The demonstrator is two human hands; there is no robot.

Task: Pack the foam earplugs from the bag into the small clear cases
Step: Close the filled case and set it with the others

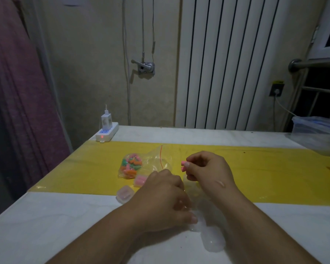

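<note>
Head view: pink earplugs [184, 165] are pinched by the right hand [208, 168] — below the pinch, a clear case [195, 226] is gripped by the left hand [164, 197], probably for filling.

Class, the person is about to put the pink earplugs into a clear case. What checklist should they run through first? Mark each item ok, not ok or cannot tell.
1. Pink earplugs pinched firmly in the fingers of the right hand: ok.
2. Left hand steadies the clear case: cannot tell; its fingers hide the grip.
3. That case's lid is open: cannot tell; the plastic is clear and blurred.
4. Bag holds more earplugs for later rounds: ok.
5. Filled cases lie aside, left of the hands: ok.
</note>
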